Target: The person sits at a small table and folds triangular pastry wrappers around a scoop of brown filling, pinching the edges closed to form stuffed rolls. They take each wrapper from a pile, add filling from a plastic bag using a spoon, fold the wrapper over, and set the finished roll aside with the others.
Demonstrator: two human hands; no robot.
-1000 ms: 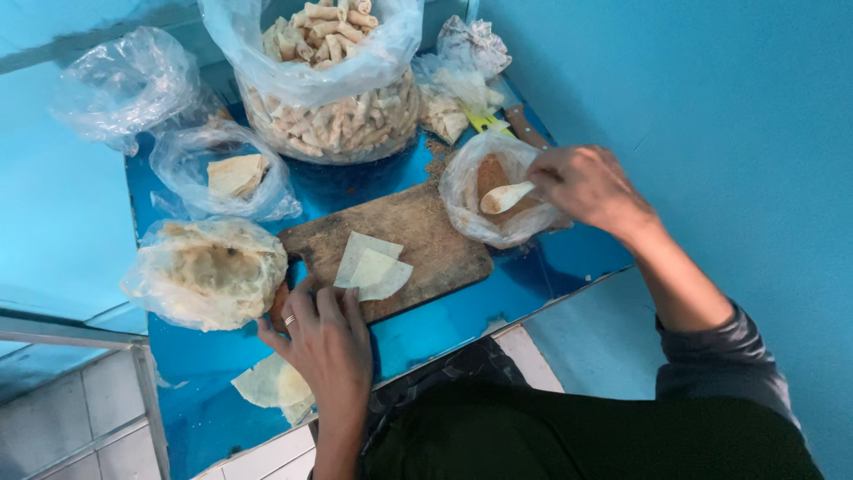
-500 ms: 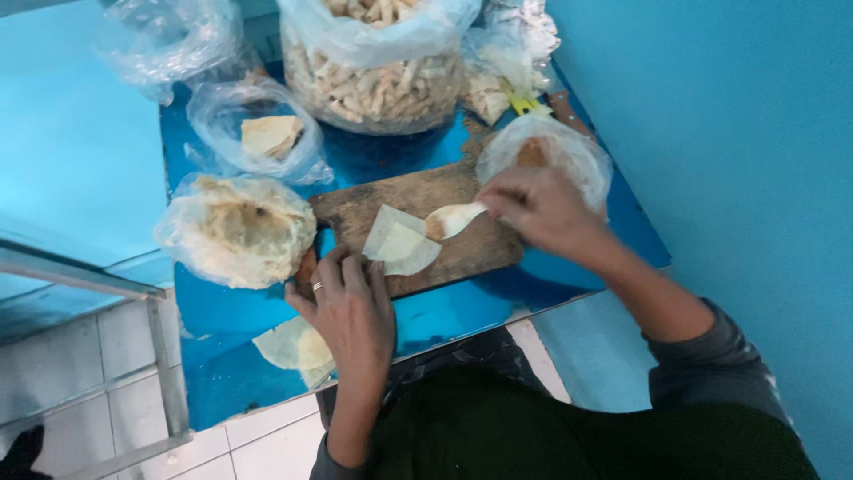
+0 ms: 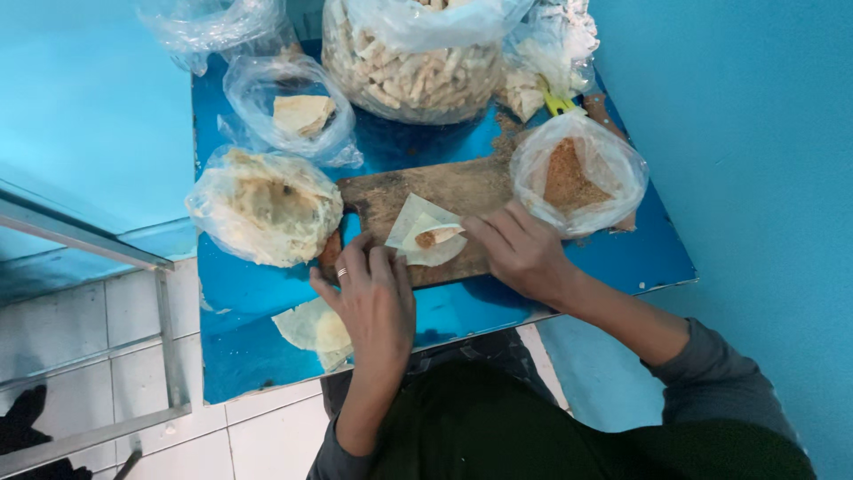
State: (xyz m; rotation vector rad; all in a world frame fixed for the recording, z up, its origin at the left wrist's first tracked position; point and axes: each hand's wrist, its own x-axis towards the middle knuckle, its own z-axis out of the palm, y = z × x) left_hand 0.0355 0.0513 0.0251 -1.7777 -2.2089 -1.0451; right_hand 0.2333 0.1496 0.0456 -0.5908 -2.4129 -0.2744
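— Turquoise walls close in on a small blue table point(image 3: 569, 289), and I'm looking straight down on it. What do you make of the layout?

— Largest first: a big bag of finished rolls point(image 3: 418, 76) fills the far edge. A bag of stacked wrappers point(image 3: 265, 209) sits at the left edge, a bag of brown crumbly filling point(image 3: 579, 173) at the right edge, and a smaller bag with folded sheets point(image 3: 298, 116) lies behind the wrappers. A wooden board point(image 3: 444, 191) lies in the middle, and spare wrappers point(image 3: 315, 329) lie at the near edge.

— And the piece in hand?

— One pale wrapper point(image 3: 418, 233) lies flat on the board's near side with a small heap of filling point(image 3: 437, 237) on it. My left hand point(image 3: 373, 298) rests loose and open at the board's near edge, fingertips touching the wrapper. My right hand point(image 3: 524, 253) is half curled beside the filling; I cannot tell whether it pinches anything.

— How far along?

— I'd judge this roll is filled but not yet folded; many lie done in the big bag.

— Changes?

— A second ago my right hand was at the filling bag holding a spoon; half a second ago it carried the spoon over the board. Now the filling is down.
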